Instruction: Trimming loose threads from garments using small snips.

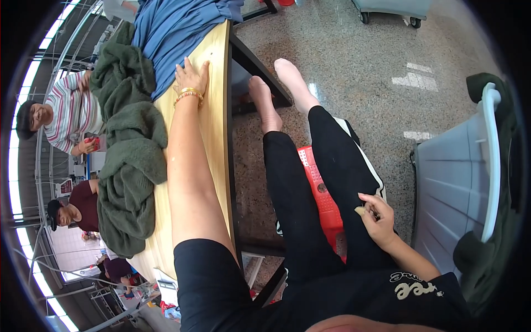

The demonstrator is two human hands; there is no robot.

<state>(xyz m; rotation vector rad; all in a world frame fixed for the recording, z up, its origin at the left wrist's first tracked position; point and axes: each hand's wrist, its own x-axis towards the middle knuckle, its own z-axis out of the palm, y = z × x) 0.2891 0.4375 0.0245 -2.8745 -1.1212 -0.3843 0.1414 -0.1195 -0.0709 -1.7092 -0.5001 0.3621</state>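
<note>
My left arm is stretched out along the wooden table [215, 119]. On the wood lies my left hand [192, 78], palm down with fingers spread, its fingertips at the edge of a blue cloth [177, 33]. Beside that arm, a long heap of dark green fluffy fabric [133, 130] runs along the table. My right hand [379, 218] is over my right thigh, its fingers curled together. Something small, partly pale and partly dark, shows between them, too small to name.
A red plastic stool [319, 191] shows between my legs. To the right stands a large grey-blue bin [453, 182] with green fabric at its rim. A wheeled cart [392, 6] is at the far right. Two people [72, 113] stand across the table, one holding a red object [94, 145].
</note>
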